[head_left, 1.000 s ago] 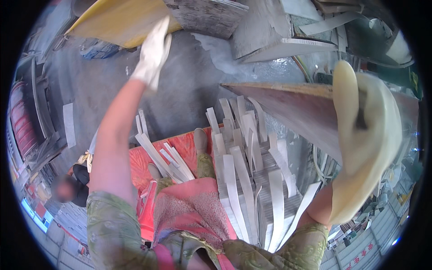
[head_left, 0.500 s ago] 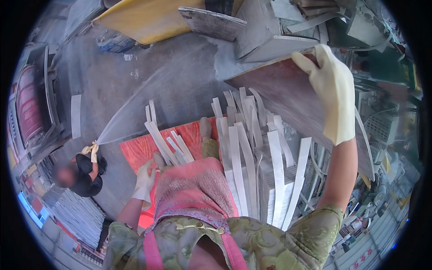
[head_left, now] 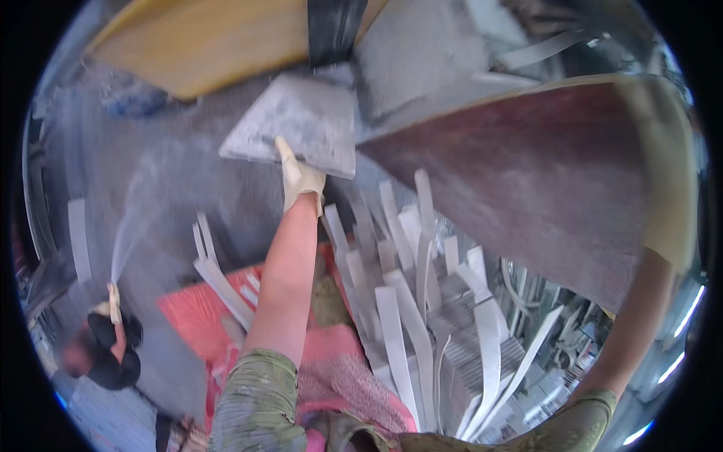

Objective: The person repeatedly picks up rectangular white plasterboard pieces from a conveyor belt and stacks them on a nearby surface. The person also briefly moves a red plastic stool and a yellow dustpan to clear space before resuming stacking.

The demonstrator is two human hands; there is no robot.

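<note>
My left hand (head_left: 300, 181), in a pale glove, reaches far forward to the near edge of a grey square slab (head_left: 294, 128) that lies on the wet grey floor. Its thumb rests on top of the slab and the fingers curl at the edge. My right hand (head_left: 669, 188), also gloved, grips the right edge of a large dark reddish-brown slab (head_left: 542, 188). That slab is held up close to the camera and fills the upper right of the view.
A heap of long white strips (head_left: 410, 316) lies below the slabs, beside a pink-red cloth (head_left: 196, 313). A yellow board (head_left: 203, 41) and a dark upright object (head_left: 333, 26) stand at the top. At lower left a crouching person (head_left: 105, 350) sprays water.
My left hand rose from my lap and stretched forward onto the grey slab. The brown slab in my right hand swung closer and now fills more of the view.
</note>
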